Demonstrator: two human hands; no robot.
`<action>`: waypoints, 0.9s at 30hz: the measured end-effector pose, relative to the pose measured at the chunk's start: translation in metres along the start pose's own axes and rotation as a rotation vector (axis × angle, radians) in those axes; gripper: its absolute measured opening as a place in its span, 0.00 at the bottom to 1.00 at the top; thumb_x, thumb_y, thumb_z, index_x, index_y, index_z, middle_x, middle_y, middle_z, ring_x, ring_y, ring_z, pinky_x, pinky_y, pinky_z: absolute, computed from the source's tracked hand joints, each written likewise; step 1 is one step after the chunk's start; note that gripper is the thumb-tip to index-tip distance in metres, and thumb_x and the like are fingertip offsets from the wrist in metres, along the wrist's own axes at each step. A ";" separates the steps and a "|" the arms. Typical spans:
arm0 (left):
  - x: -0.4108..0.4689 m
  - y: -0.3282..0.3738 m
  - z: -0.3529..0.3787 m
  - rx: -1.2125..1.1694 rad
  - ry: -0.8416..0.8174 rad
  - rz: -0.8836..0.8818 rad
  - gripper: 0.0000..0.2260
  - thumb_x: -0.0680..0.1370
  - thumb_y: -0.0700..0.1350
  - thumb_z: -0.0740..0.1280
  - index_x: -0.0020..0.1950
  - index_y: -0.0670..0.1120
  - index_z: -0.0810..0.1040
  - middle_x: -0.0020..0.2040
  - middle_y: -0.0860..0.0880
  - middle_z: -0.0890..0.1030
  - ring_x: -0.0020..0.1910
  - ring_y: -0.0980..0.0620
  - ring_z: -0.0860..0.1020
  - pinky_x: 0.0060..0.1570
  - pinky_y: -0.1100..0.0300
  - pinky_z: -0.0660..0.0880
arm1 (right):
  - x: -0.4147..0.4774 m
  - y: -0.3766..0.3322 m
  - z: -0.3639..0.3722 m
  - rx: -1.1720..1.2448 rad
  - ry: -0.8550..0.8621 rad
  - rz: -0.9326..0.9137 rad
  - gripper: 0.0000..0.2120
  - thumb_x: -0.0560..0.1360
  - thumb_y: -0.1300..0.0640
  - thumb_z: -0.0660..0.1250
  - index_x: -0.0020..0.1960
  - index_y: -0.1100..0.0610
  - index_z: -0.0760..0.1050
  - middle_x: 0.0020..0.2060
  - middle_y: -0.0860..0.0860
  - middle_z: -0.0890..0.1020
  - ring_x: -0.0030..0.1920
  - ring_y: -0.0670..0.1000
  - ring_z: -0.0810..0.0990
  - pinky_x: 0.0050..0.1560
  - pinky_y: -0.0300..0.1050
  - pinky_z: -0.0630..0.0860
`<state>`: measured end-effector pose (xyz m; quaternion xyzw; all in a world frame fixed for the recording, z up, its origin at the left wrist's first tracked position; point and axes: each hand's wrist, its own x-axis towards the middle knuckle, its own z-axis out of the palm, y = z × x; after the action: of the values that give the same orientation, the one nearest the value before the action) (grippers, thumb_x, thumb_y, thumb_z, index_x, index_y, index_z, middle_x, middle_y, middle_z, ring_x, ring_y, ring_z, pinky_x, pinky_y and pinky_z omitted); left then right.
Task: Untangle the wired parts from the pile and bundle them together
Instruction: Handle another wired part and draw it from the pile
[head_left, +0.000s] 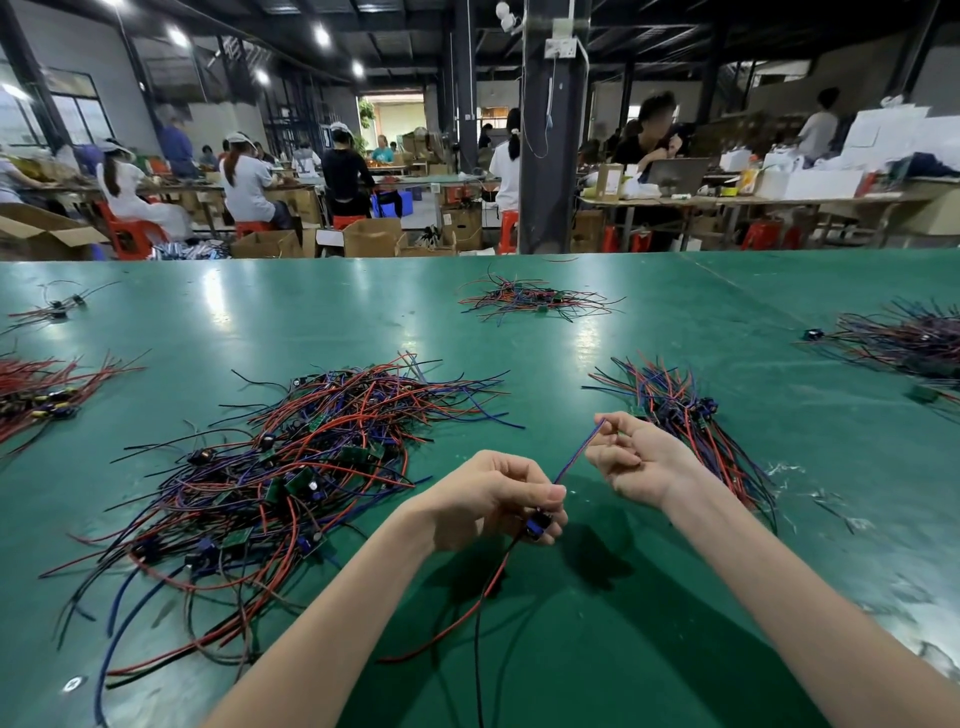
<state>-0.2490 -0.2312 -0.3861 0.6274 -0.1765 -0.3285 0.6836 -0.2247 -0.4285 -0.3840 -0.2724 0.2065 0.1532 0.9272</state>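
A big tangled pile of wired parts (291, 467), red, blue and black leads with small green boards, lies on the green table left of my hands. My left hand (493, 501) grips one wired part (537, 526) by its small blue component; its red and black leads hang down toward me. My right hand (634, 457) pinches the far end of that part's blue-purple wire (579, 451), stretched taut between both hands. Just behind my right hand lies a sorted bundle of wired parts (685, 415) with leads aligned.
More wire heaps lie on the green table (623, 597): one at the far centre (535, 301), one at the right edge (914, 343), two at the left edge (36, 389). Beyond the table's far edge, people sit at other benches among cardboard boxes and red stools.
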 end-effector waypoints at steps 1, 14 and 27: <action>-0.001 0.001 0.001 0.010 -0.012 0.022 0.08 0.70 0.40 0.71 0.31 0.44 0.78 0.34 0.42 0.82 0.31 0.50 0.81 0.34 0.60 0.78 | 0.001 0.001 0.000 -0.029 0.023 -0.025 0.18 0.78 0.63 0.58 0.29 0.61 0.66 0.19 0.51 0.65 0.14 0.44 0.58 0.11 0.34 0.56; -0.003 0.000 0.005 -0.001 -0.070 0.298 0.13 0.74 0.36 0.67 0.31 0.48 0.78 0.65 0.50 0.78 0.58 0.52 0.79 0.50 0.61 0.75 | 0.017 0.021 -0.002 -0.511 0.163 -0.345 0.15 0.77 0.64 0.62 0.32 0.63 0.68 0.15 0.48 0.64 0.13 0.42 0.58 0.14 0.32 0.54; 0.002 0.000 -0.002 -0.084 -0.043 0.169 0.09 0.73 0.41 0.68 0.33 0.48 0.78 0.49 0.45 0.84 0.59 0.45 0.73 0.45 0.57 0.77 | 0.006 0.012 0.003 -0.481 0.042 -0.424 0.12 0.76 0.62 0.65 0.36 0.66 0.73 0.19 0.49 0.67 0.16 0.42 0.60 0.15 0.34 0.55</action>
<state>-0.2467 -0.2310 -0.3869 0.5739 -0.2298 -0.2902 0.7305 -0.2229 -0.4163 -0.3901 -0.5238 0.1220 -0.0047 0.8431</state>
